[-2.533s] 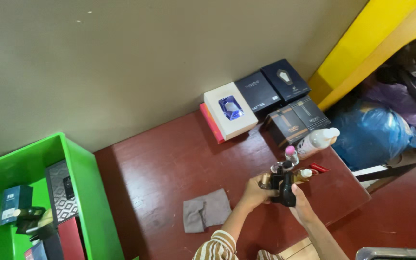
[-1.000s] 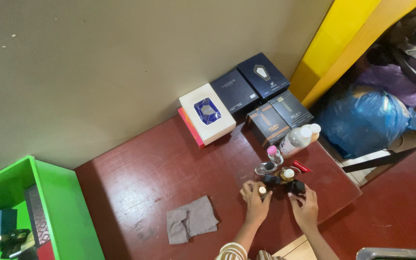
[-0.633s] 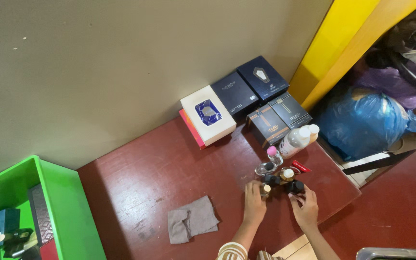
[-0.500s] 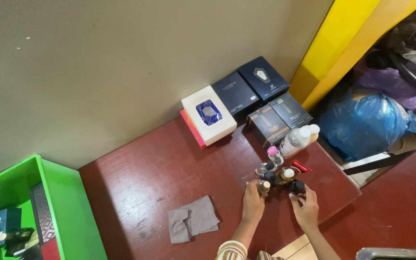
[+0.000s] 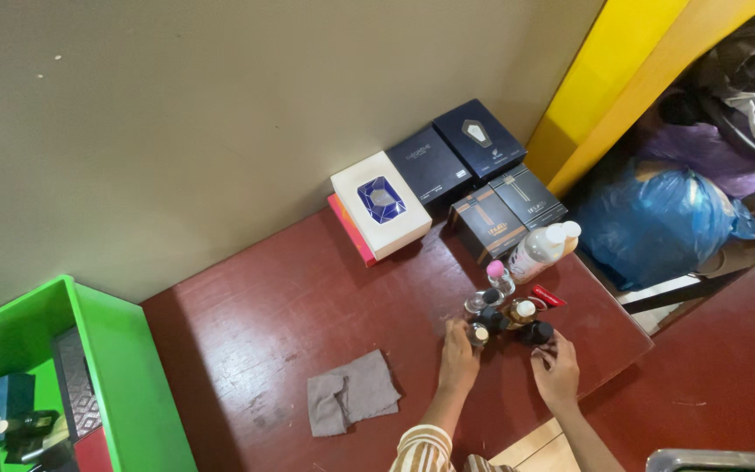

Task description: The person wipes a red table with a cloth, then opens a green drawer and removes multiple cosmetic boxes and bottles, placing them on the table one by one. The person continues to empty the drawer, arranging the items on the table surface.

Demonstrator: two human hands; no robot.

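Left hand fingers are pinching a small gold-capped bottle; right hand fingers are curling beside a black-capped bottle at 3 o'clock.

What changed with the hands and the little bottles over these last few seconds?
Earlier both hands held a black bottle up over the table. It now stands among the small bottles, with the left hand on a gold-capped bottle and the right hand by a black-capped bottle. The boxes and grey cloth stayed put.

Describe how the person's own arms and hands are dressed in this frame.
Both hands, left hand and right hand, are bare: no gloves, and no rings or watch that can be made out. The left arm wears a brown-and-cream striped sleeve; the right forearm is uncovered as far as the view shows.
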